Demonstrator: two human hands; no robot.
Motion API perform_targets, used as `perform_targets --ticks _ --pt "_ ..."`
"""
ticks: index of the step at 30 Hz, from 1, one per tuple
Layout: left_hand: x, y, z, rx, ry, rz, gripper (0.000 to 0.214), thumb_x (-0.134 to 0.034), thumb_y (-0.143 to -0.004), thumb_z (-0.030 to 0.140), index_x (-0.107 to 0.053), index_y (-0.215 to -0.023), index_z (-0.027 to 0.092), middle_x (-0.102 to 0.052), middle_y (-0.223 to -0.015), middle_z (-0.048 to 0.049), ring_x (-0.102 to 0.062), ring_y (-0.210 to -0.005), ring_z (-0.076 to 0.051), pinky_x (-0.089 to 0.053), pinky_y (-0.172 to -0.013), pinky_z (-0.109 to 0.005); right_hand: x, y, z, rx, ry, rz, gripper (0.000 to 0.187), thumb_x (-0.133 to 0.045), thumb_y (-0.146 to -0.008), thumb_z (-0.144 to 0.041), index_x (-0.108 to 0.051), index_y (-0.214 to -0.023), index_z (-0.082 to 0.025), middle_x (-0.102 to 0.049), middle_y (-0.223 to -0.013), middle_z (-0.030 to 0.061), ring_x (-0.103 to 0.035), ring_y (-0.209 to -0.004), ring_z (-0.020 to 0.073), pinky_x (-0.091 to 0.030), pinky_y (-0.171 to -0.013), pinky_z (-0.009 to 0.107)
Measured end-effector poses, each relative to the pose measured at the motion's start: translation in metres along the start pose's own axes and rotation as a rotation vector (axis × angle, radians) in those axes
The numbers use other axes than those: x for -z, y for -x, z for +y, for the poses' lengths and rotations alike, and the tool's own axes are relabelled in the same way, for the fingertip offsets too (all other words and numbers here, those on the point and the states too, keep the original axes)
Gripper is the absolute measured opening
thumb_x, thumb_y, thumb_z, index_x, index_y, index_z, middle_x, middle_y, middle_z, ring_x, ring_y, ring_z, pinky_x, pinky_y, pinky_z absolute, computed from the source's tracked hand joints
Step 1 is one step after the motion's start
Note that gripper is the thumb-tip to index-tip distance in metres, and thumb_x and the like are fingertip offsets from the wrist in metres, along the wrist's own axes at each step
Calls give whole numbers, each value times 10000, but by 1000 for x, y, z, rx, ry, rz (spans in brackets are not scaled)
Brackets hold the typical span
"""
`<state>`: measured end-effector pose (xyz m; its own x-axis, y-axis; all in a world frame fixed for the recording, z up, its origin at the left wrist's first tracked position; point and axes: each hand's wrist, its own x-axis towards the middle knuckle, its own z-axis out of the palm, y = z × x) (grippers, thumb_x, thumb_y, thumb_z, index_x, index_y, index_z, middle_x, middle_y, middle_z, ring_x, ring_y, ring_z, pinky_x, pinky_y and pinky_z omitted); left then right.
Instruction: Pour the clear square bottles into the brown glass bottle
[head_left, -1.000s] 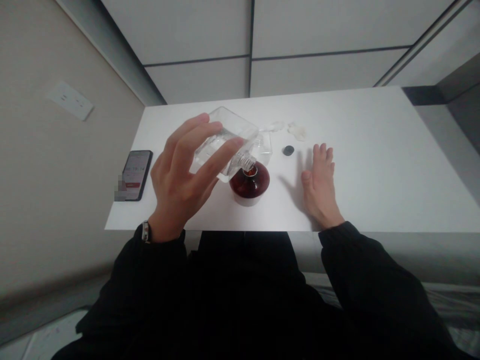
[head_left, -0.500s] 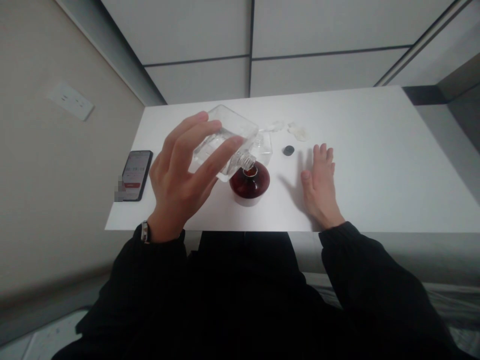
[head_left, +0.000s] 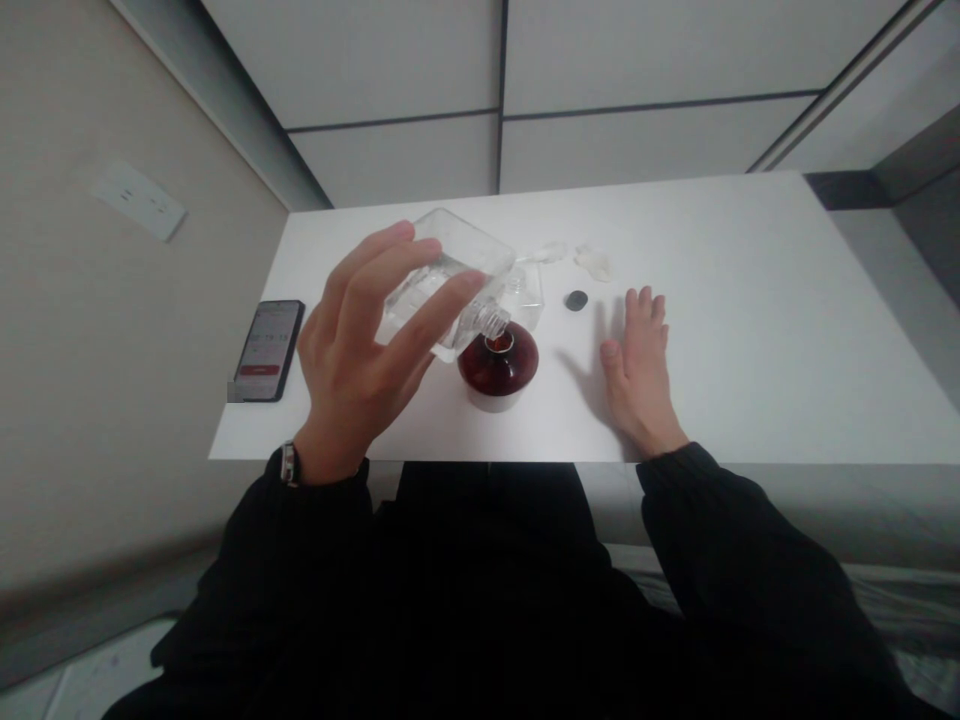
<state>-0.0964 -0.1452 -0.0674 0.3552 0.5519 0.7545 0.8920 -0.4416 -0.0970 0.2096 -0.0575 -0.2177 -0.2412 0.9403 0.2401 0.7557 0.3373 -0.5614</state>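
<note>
While the left fingers [head_left: 397, 275] grip one clear bottle [head_left: 442, 285] tipped over one dark red bottle [head_left: 498, 365], the right fingers [head_left: 645, 315] lie spread and empty near the worktop's front edge [head_left: 787, 462].

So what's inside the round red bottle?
The round red bottle looks dark red all through, but I can't tell if that's glass or liquid. The neck of the clear bottle in the left hand hides part of its opening.

Your left hand [head_left: 356, 350] covers part of the clear square glass bottle [head_left: 442, 285] — its neck hides the mouth of the round dark red glass bottle [head_left: 498, 368]. On the black smartphone [head_left: 268, 350], the screen is too small to read — a blurred patch [head_left: 235, 392] covers its lower left corner.
</note>
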Motion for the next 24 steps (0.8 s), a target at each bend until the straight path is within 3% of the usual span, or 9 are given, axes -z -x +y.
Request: perform_targets --ticks 6,14,18,24 --pt "-2 5 -4 144 169 -124 470 -619 -1047 463 -533 -1506 417 -630 -1512 -45 -525 -1520 -352 -416 -1303 -650 0 0 -1 8 5 13 899 -85 -1018 -775 -34 -1737 -238 -98 -1827 198 -36 -1697 433 -128 -1259 836" --pt "-1 4 -4 105 121 -111 472 -605 -1059 481 -538 -1513 370 -630 -1522 -46 -541 -1510 -354 -437 -1296 -631 0 0 -2 6 23 12 879 -74 -1027 -752 -19 -1739 -239 -95 -1829 190 -25 -1699 426 -145 -1253 841" --pt "-1 5 -3 141 176 -111 474 -618 -1049 464 -542 -1515 422 -628 -1526 -37 -531 -1520 -367 -437 -1296 -635 1 0 -3 -3 30 4 904 -66 -1021 -762 -36 -1740 -216 -91 -1829 191 -28 -1700 419 -154 -1269 818" --pt "1 6 -1 102 92 -85 531 -634 -1040 445 -490 -1552 452 -628 -1516 -41 -544 -1505 -356 -467 -1273 -656 0 0 -4 -2 14 13 881 -92 -1029 -749 -65 -1736 -224 -112 -1826 194 -42 -1698 424 -144 -1259 832"
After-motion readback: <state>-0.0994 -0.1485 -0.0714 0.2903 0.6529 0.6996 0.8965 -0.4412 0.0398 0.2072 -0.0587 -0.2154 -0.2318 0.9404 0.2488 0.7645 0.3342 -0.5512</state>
